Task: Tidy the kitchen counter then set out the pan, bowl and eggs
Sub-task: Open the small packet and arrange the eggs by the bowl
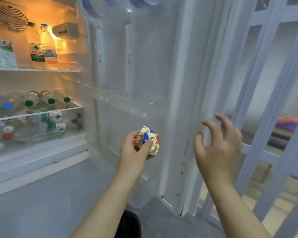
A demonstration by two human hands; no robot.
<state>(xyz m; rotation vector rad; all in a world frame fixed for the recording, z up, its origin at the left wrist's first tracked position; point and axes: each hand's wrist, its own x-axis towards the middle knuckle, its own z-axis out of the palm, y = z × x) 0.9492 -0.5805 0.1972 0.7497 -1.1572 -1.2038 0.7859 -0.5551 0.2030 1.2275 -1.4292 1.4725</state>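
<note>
I stand before an open fridge [41, 152]. My left hand [134, 152] grips a small gold foil packet with blue and red print [149, 140], held in front of the lower door shelves [127, 103]. My right hand [217, 145] hovers with fingers spread and loosely bent, holding nothing, just right of the open fridge door's edge [177, 117]. No pan, bowl or eggs are in view.
Inside the lit fridge stand two water bottles [41, 47] and a carton [3, 54] on the top shelf. Several bottles lie in the drawers below [33, 117]. A white folding lattice door [265, 100] is at the right. A dark shoe [129, 224] shows below.
</note>
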